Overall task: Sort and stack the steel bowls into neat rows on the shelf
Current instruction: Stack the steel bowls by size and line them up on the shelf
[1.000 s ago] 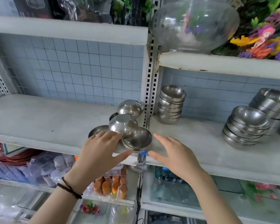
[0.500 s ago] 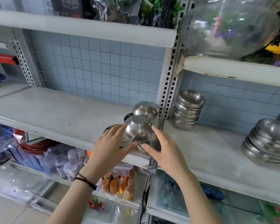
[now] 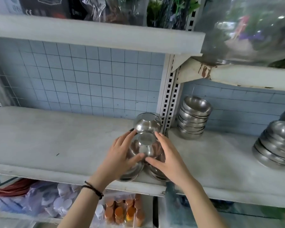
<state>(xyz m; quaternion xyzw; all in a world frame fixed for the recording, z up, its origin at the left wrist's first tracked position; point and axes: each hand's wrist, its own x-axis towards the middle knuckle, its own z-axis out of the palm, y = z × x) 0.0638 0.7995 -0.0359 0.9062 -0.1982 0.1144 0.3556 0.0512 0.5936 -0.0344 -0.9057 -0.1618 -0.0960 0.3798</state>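
left hand (image 3: 120, 155): wraps the left flank of the inverted bowl, thumb in front, fingertips reaching round the back.
right hand (image 3: 169, 157): mirrors it on the right flank, gripping the same bowl.
loose bowls (image 3: 132, 174): shallow and rim-up, partly hidden under both hands, right at the front lip of the shelf (image 3: 56, 142). How many there are I cannot tell.
inverted bowl (image 3: 146, 144): base up, cupped between the palms, sitting over the loose bowls just left of the post (image 3: 169, 104).
step in hand: probably lifting this bowl clear so it can be turned over and nested.
doing it well: keep even pressure from both sides, since polished steel likely slips. Raise it straight up rather than dragging, so the bowls underneath are not nudged off the lip. Turn it rim-up before nesting, and match it to a stack of its own width.
rear bowl (image 3: 147, 123): also base up, just behind the held one. Whether they touch is unclear.
small stack (image 3: 193, 119): rim-up nest just past the post, leaning a little. It looks like the closer size match.
large stack (image 3: 276, 145): wider bowls, tilted, well off to the right.
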